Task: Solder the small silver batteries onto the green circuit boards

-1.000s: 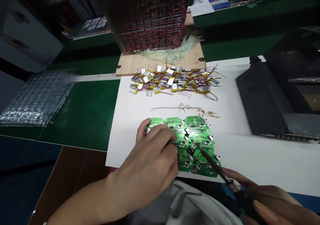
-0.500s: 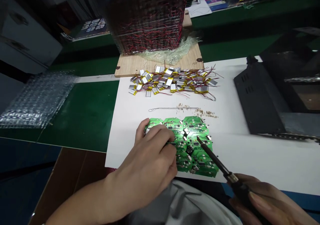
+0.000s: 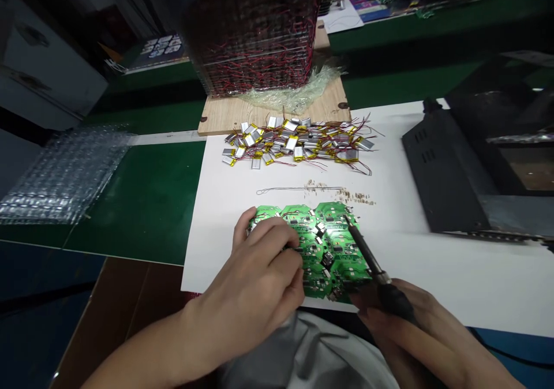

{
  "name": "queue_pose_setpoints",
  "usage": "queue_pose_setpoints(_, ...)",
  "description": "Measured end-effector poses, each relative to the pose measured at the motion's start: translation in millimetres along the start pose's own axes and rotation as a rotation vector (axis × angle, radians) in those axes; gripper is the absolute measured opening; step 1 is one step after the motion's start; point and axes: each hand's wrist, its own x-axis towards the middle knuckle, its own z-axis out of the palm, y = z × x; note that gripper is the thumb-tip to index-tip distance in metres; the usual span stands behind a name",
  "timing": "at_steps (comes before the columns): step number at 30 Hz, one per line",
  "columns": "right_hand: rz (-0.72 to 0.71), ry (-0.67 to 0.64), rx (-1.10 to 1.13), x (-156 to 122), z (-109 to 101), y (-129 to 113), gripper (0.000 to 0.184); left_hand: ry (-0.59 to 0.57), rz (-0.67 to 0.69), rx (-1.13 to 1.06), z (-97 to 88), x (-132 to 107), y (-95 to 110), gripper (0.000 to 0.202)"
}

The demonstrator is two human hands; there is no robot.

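Note:
A green circuit board panel [image 3: 309,273], made of several joined boards with small components, lies on the white sheet in front of me. My left hand [image 3: 259,268] is over its left part, fingers curled onto it and one finger along the left edge; what lies under the palm is hidden. My right hand [image 3: 415,325] is closed around the dark handle of a soldering iron [image 3: 367,256]. The iron's tip is over the upper right board of the panel; whether it touches cannot be seen. Beyond the panel are small gold-coloured parts [image 3: 357,197] and a thin looped wire [image 3: 285,190].
Silver battery cells [image 3: 292,142] with red and black wires lie piled behind. A wrapped stack with red wires [image 3: 264,60] stands on a wooden board [image 3: 220,115]. At right is a black metal box [image 3: 441,169]; at left, bubble wrap [image 3: 60,169] on the green table [image 3: 160,198].
My right hand has moved left and up with the soldering iron. Its tip went from the middle right board to the upper right one. My left hand stays on the panel.

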Motion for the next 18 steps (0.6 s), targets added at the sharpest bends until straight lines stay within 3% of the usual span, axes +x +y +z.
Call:
queue_pose_setpoints(3, -0.185, -0.074, -0.108, -3, 1, 17, 0.054, 0.032, -0.008, -0.041, 2.9, -2, -4, 0.017)
queue_pose_setpoints(13, -0.263, -0.080, -0.206, -2, 3, 11, 0.059, 0.024, -0.052, -0.192, 4.0, -5, -9, 0.016)
queue_pose_setpoints(18, -0.196, -0.011, -0.154, 4, 8, 3, 0.057, -0.045, -0.124, -0.305, -2.9, -4, -8, 0.016)
